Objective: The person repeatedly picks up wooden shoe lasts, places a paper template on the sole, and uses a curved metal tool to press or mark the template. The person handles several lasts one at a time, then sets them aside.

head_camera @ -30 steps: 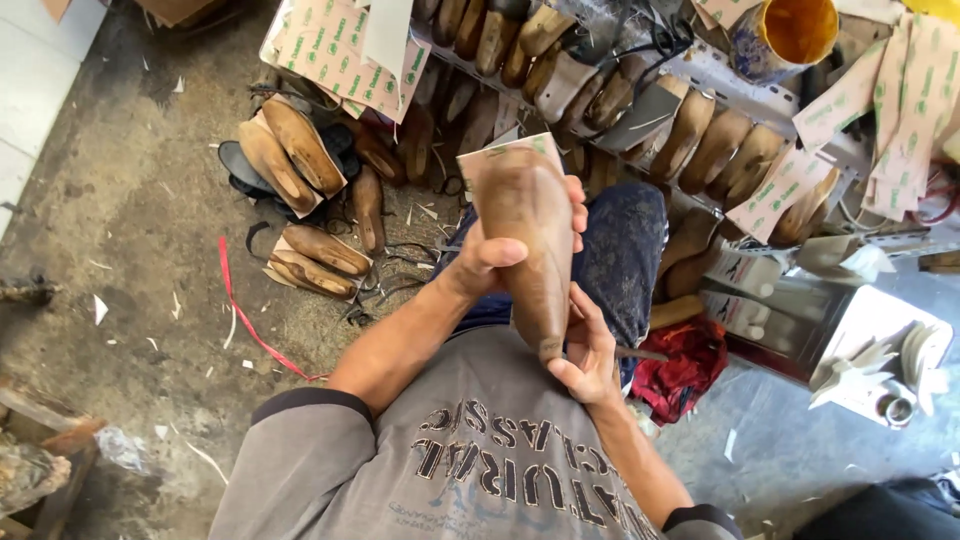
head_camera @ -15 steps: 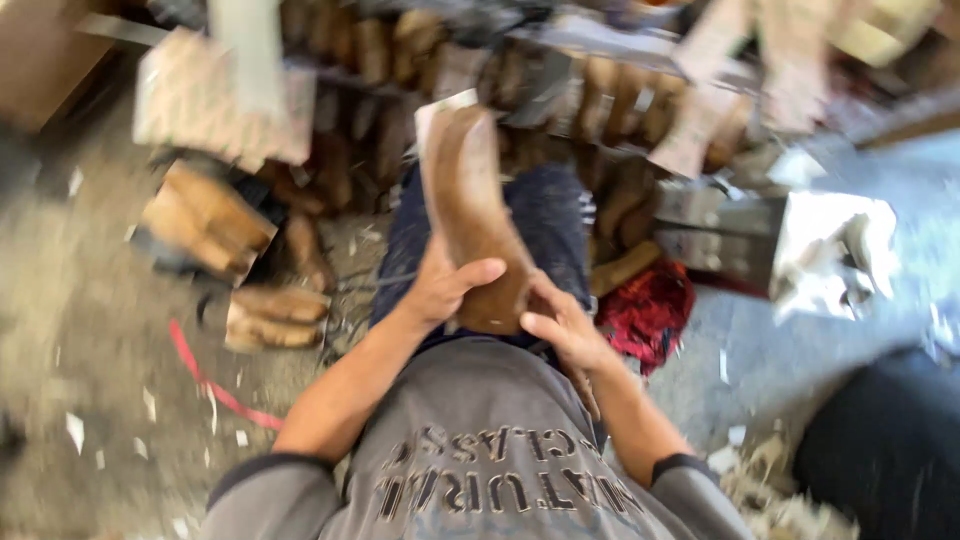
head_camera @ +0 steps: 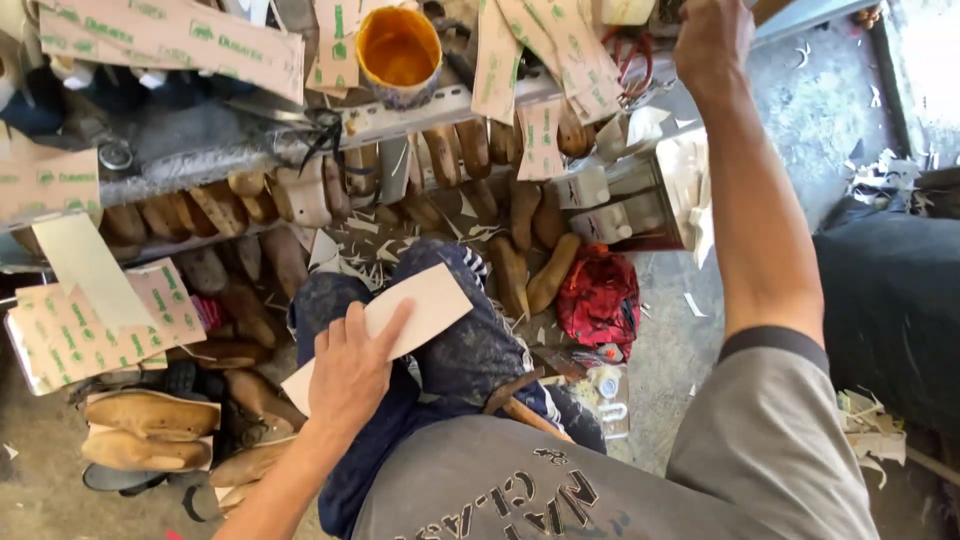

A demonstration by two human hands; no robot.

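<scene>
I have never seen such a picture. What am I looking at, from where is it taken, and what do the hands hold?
No machine here: a person works with bare hands. The camera sits on the person's head and looks down, so you see their own arms and lap. The left hand presses a pale sheet flat on the knee. The right hand reaches up to the shelf; what it holds, if anything, cannot be told. On the shelf stands an orange pot among paper patterns. Below, on the floor, lie many shoe lasts and a red cloth.
</scene>
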